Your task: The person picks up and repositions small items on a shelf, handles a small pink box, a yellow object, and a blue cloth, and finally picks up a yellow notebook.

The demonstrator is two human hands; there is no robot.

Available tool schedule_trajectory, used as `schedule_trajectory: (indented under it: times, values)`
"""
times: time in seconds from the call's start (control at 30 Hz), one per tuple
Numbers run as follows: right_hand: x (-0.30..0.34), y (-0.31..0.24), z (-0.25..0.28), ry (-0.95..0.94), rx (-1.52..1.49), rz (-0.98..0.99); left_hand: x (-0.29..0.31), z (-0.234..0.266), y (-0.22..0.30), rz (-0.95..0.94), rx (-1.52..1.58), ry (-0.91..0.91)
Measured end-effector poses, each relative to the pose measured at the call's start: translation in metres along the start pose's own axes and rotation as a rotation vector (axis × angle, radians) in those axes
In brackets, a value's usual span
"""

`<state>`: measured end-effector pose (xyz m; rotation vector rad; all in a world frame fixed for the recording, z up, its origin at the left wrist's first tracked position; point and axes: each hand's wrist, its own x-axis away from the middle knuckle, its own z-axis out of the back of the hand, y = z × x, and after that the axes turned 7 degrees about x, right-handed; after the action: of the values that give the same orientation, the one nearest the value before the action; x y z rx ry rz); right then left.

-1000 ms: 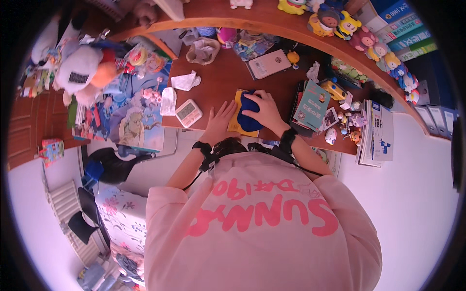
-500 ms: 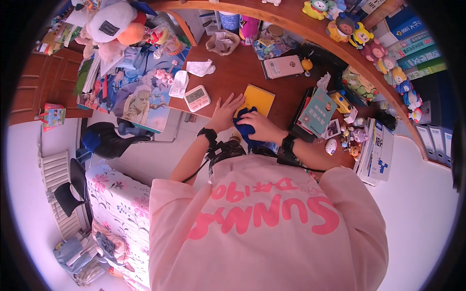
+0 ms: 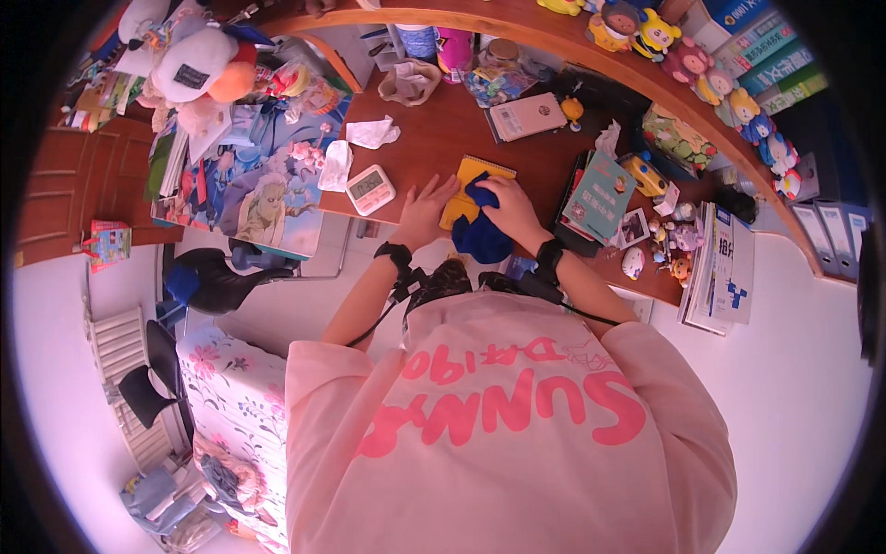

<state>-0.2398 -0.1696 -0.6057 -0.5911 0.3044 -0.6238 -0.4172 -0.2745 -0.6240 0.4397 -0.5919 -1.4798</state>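
A yellow spiral notebook lies on the brown desk in front of me. My right hand grips a dark blue cloth over the notebook. One end of the cloth lies on the cover, and its bunched lower part hangs at the desk's near edge. My left hand rests flat at the notebook's left side, fingers stretched out. Just left of that hand stands a white and pink digital timer.
White tissues lie beyond the timer. A pink notepad sits at the back. To the right are stacked books, a yellow toy car and small figurines. A curved shelf with toys borders the far side.
My right hand has moved slightly to the right and up the notebook, drawing the cloth's end with it. My left hand stays at the notebook's left side. The whole view has shifted slightly.
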Motion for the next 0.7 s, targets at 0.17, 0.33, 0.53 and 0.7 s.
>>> schedule_trajectory:
  times: [0.17, 0.33, 0.53, 0.7]
  values:
    - [0.037, 0.017, 0.015, 0.021, 0.052, -0.169, -0.001, 0.007, 0.01, -0.019, -0.106, -0.035]
    - [0.062, 0.012, 0.019, -0.041, 0.113, -0.225, -0.002, 0.008, 0.039, -0.114, -0.15, -0.039]
    - [0.062, 0.002, 0.041, 0.045, -0.147, -0.188, -0.003, -0.016, 0.03, -0.235, -0.169, -0.075]
    - [0.062, -0.01, 0.098, 0.055, -0.478, -0.268, 0.017, -0.005, 0.017, -0.233, -0.002, -0.057]
